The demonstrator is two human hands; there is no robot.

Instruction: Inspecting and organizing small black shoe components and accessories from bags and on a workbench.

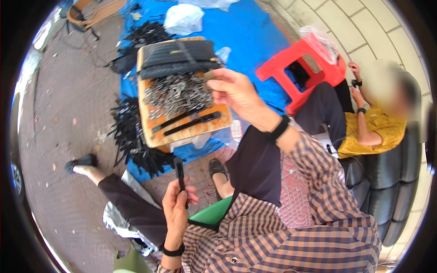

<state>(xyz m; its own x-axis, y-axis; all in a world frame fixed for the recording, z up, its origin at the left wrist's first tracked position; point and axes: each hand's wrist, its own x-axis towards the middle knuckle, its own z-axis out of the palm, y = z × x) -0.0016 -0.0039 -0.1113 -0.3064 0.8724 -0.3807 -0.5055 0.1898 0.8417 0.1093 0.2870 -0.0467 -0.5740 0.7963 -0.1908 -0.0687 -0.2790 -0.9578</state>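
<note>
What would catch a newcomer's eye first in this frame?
A heap of small silvery metal parts lies on a wooden board over a blue tarp. The right hand reaches toward the heap; the left hand holds up a black strip. A red plastic stool stands right of the board.

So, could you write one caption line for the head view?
Left hand holds a black strap; right hand reaches over metal buckles on a wooden board.

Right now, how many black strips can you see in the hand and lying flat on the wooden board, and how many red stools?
Black strip held in the left hand: 1
Black strips lying flat on the wooden board: 2
Red stool: 1
Total: 4
</note>
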